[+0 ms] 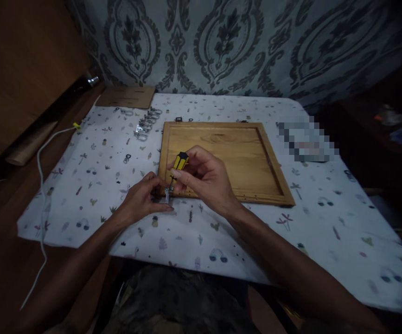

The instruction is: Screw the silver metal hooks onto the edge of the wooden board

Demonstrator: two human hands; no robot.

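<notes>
A framed wooden panel (221, 157), like a cabinet door, lies flat on the table. At its near left corner sits a small silver metal hinge (167, 197). My left hand (143, 197) steadies this hinge between thumb and fingers, the thumb on the near side. In my right hand (207, 178) is a short screwdriver (180, 161) with a yellow and black handle. The screwdriver is tilted, its shaft pointing down at the hinge; its tip is too small to make out.
Several metal hinges (147, 123) lie in a row beyond the panel's left side, near a piece of cardboard (126, 96). A small dark metal part (127, 158) rests left of the panel. A white cable (41, 185) hangs at the left. A pixelated item (305, 139) lies right.
</notes>
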